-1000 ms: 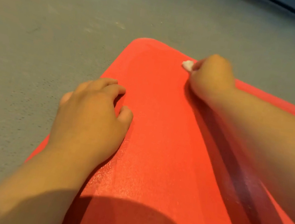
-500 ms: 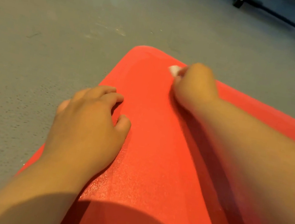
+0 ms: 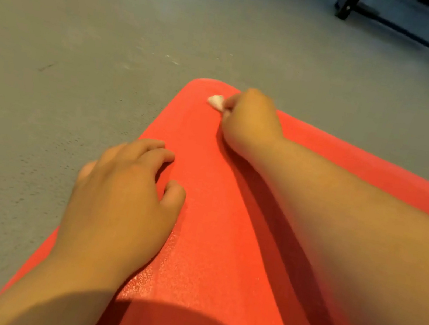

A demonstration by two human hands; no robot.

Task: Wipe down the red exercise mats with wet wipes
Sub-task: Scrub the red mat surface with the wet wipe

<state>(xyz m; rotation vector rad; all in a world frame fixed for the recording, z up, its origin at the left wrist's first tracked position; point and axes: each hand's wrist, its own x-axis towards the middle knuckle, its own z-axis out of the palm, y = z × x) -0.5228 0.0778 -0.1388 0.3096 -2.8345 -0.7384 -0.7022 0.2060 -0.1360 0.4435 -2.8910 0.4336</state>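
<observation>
A red exercise mat (image 3: pixel 215 219) lies on the grey floor, its rounded far corner toward the top centre. My right hand (image 3: pixel 250 120) reaches across to that far corner and grips a small bunched white wet wipe (image 3: pixel 216 101) against the mat; only the wipe's tip shows past the fingers. My left hand (image 3: pixel 121 203) rests palm down on the mat's left edge, fingers spread and lightly bent, the outer fingers over the edge onto the floor. The mat's surface near the left hand looks damp and glossy.
Grey floor (image 3: pixel 83 55) surrounds the mat on the left and beyond. A black metal frame (image 3: pixel 347 6) with a low bar stands at the top right. A shadow covers the mat's near end.
My right hand has slid the wipe leftward along the mat's far end toward the corner. The view has tilted up, showing more of the frame. My left hand has stayed put.
</observation>
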